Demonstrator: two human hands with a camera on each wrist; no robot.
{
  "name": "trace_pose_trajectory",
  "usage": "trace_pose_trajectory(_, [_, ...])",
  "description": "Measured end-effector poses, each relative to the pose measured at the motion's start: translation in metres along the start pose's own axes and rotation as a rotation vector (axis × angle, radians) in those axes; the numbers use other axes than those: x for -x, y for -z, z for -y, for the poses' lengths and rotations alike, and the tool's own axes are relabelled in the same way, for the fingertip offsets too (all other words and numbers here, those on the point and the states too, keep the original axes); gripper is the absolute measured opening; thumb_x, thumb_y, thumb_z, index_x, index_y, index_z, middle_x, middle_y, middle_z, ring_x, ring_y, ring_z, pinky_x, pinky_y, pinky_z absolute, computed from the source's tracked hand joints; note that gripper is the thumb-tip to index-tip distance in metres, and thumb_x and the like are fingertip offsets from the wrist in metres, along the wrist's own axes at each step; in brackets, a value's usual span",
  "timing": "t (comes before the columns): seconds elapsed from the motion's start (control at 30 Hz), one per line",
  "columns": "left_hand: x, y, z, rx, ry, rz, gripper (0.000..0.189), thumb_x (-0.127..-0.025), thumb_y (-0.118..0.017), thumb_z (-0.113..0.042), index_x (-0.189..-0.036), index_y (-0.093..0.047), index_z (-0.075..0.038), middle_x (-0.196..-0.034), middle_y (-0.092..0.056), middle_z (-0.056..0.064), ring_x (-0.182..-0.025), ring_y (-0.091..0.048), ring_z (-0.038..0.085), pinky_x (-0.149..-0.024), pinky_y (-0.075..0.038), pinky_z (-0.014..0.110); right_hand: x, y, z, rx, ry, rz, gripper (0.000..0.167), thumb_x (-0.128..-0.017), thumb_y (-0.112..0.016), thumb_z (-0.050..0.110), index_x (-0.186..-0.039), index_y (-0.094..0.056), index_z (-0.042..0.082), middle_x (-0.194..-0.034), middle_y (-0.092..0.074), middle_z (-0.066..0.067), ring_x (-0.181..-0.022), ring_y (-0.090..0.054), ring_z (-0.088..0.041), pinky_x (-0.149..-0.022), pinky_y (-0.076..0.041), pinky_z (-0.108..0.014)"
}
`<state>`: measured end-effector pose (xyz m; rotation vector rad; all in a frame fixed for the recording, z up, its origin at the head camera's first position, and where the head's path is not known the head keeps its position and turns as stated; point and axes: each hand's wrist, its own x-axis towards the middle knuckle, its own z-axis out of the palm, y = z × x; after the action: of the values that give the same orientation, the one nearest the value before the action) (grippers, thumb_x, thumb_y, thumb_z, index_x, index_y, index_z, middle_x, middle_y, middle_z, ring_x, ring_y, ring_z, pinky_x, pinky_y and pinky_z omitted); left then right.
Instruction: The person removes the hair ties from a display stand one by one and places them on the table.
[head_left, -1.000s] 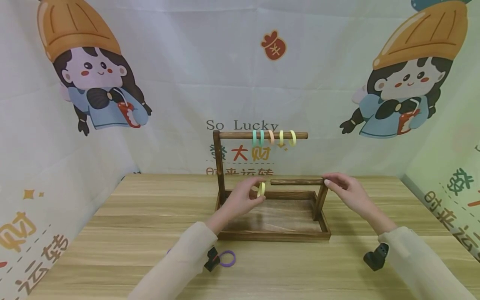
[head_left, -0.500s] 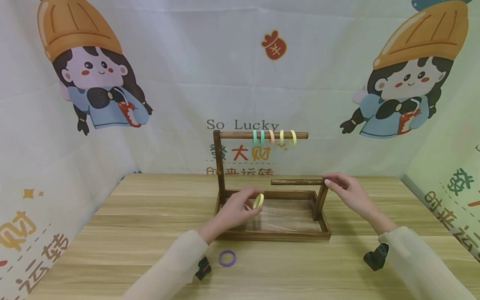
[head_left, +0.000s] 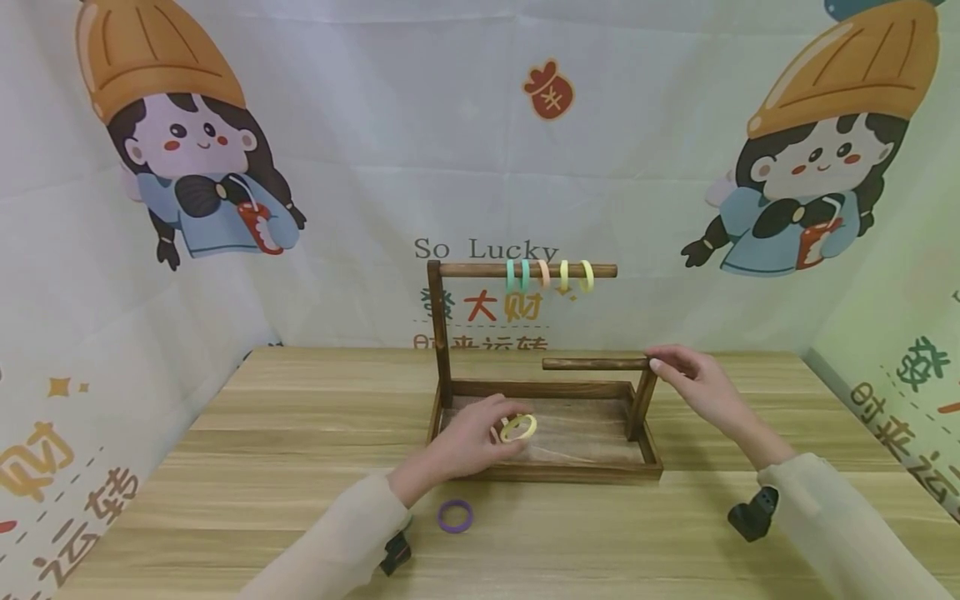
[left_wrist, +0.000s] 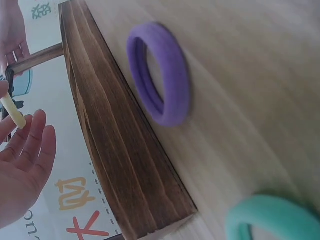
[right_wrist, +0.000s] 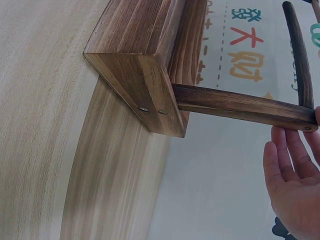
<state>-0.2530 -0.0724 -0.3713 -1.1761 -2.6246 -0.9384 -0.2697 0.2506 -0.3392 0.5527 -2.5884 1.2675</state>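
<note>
In the head view my left hand (head_left: 476, 440) pinches a pale yellow hair tie (head_left: 533, 428) between thumb and fingers, over the tray of a dark wooden stand (head_left: 555, 472). The left wrist view has the same yellow hair tie (left_wrist: 12, 111) edge-on at the fingertips. My right hand (head_left: 697, 383) grips the top of the stand's short right post (head_left: 642, 402), thumb in front. From the right wrist, several fingers (right_wrist: 295, 155) show against that post. Two teal hair ties (head_left: 524, 275), a peach one (head_left: 543, 274) and two yellow ones (head_left: 587, 276) hang on the upper bar (head_left: 472, 271).
A purple hair tie (head_left: 441, 518) lies on the wooden table (head_left: 570, 533) before the tray. Close to the left wrist camera lies a green hair tie (left_wrist: 280, 212), partly out of frame. The lower bar (head_left: 592, 364) juts left from the short post. Behind hangs a printed cloth (head_left: 360, 167).
My left hand has come down and slightly left with the yellow hair tie, away from the lower bar's free end; the tie has tipped flatter. My right hand stays on the post.
</note>
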Motion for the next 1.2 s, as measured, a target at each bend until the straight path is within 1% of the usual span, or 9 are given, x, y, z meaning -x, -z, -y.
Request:
trace_pose_trajectory(0.13, [0.004,-0.002,-0.001,-0.063,-0.026,0.018,0.040,-0.079,-0.066,-0.026,-0.114,-0.057,-0.008,-0.096,-0.054,0.001,-0.067,-0.051,0.004,-0.063,-0.044,0.019,0.000,0.000,0.000,0.001,0.000,0.000,0.040,-0.094,-0.043,0.028,-0.119,-0.050,-0.002,-0.114,-0.053,-0.016,-0.101,-0.050,-0.026,-0.080,-0.043,-0.041])
trace_pose_trajectory(0.3, [0.010,-0.004,-0.002,-0.137,-0.054,0.051,0.040,-0.078,-0.066,-0.035,-0.109,-0.060,-0.010,-0.085,-0.053,-0.004,-0.066,-0.047,0.002,-0.061,-0.040,0.017,0.000,0.000,0.000,0.000,0.000,0.000,0.040,-0.094,-0.043,0.028,-0.120,-0.050,-0.002,-0.115,-0.053,-0.017,-0.101,-0.049,-0.027,-0.080,-0.043,-0.041])
trace_pose_trajectory(0.37, [0.012,-0.005,-0.003,-0.158,-0.071,0.070,0.040,-0.078,-0.066,-0.035,-0.108,-0.061,-0.010,-0.081,-0.052,-0.005,-0.065,-0.046,0.002,-0.059,-0.039,0.015,0.000,0.000,0.000,-0.001,0.001,0.000,0.040,-0.094,-0.043,0.028,-0.120,-0.050,-0.002,-0.115,-0.053,-0.017,-0.101,-0.049,-0.027,-0.080,-0.042,-0.041])
trace_pose_trajectory(0.5, [0.017,-0.008,-0.005,-0.162,-0.086,0.124,0.037,-0.077,-0.067,-0.032,-0.107,-0.062,-0.011,-0.075,-0.048,-0.009,-0.060,-0.040,0.002,-0.051,-0.036,0.013,0.000,0.000,0.000,-0.006,0.002,-0.001,0.040,-0.094,-0.043,0.028,-0.120,-0.050,-0.001,-0.115,-0.053,-0.017,-0.102,-0.049,-0.027,-0.081,-0.042,-0.042])
trace_pose_trajectory(0.63, [0.023,-0.011,-0.007,-0.167,-0.068,0.182,0.039,-0.077,-0.067,-0.034,-0.108,-0.062,-0.011,-0.074,-0.046,-0.010,-0.058,-0.037,0.002,-0.048,-0.033,0.014,0.000,0.000,0.000,-0.008,0.002,-0.001,0.040,-0.094,-0.043,0.028,-0.119,-0.050,-0.001,-0.115,-0.053,-0.017,-0.101,-0.049,-0.027,-0.081,-0.042,-0.042])
trace_pose_trajectory(0.73, [0.027,-0.013,-0.009,-0.179,-0.056,0.223,0.042,-0.076,-0.067,-0.036,-0.108,-0.062,-0.010,-0.077,-0.049,-0.009,-0.059,-0.037,0.001,-0.048,-0.034,0.013,0.000,0.000,0.000,-0.012,-0.001,0.001,0.040,-0.094,-0.043,0.028,-0.120,-0.050,-0.001,-0.114,-0.053,-0.017,-0.101,-0.049,-0.027,-0.081,-0.042,-0.043])
trace_pose_trajectory(0.87, [0.031,-0.016,-0.010,-0.198,-0.065,0.266,0.040,-0.077,-0.066,-0.038,-0.105,-0.063,-0.009,-0.085,-0.052,-0.009,-0.062,-0.040,0.000,-0.054,-0.037,0.013,0.001,0.000,0.000,-0.021,-0.002,0.005,0.040,-0.094,-0.043,0.029,-0.120,-0.049,-0.002,-0.115,-0.053,-0.018,-0.102,-0.049,-0.028,-0.082,-0.041,-0.045])
trace_pose_trajectory(1.0, [0.035,-0.018,-0.011,-0.226,-0.078,0.293,0.041,-0.076,-0.066,-0.039,-0.105,-0.063,-0.009,-0.087,-0.054,-0.009,-0.064,-0.041,0.000,-0.057,-0.036,0.013,0.001,0.000,0.000,-0.028,0.001,0.007,0.041,-0.094,-0.043,0.028,-0.120,-0.049,-0.002,-0.115,-0.052,-0.018,-0.103,-0.048,-0.029,-0.082,-0.041,-0.046])
trace_pose_trajectory(1.2, [0.036,-0.022,-0.010,-0.253,-0.089,0.313,0.038,-0.075,-0.067,-0.038,-0.102,-0.064,-0.011,-0.081,-0.053,-0.010,-0.064,-0.041,0.000,-0.054,-0.034,0.012,0.001,0.000,0.001,-0.022,0.004,0.000,0.040,-0.094,-0.043,0.028,-0.120,-0.049,-0.002,-0.115,-0.053,-0.018,-0.102,-0.048,-0.028,-0.082,-0.041,-0.045])
